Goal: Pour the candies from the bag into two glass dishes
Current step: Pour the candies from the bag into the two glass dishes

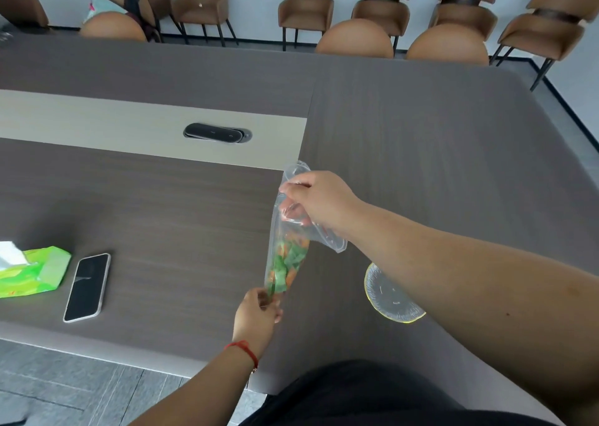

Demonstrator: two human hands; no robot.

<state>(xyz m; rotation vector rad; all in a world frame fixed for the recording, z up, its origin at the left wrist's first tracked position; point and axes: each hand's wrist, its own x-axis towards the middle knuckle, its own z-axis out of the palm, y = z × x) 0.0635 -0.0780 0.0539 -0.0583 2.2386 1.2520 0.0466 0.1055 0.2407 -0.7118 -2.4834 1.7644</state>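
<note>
A clear plastic bag [287,247] of green and orange candies hangs stretched above the table, the candies gathered in its lower half. My right hand [319,200] grips the bag's upper end. My left hand [259,310], with a red string on the wrist, pinches the bag's bottom tip. A glass dish with a yellow rim [387,296] sits on the table to the right of the bag, partly hidden under my right forearm. I see only this one dish.
A black phone [87,287] lies face up on the dark table [162,205], with a green tissue pack [30,276] to its left. A cable port cover [216,133] sits in the table's pale strip. Brown chairs line the far side.
</note>
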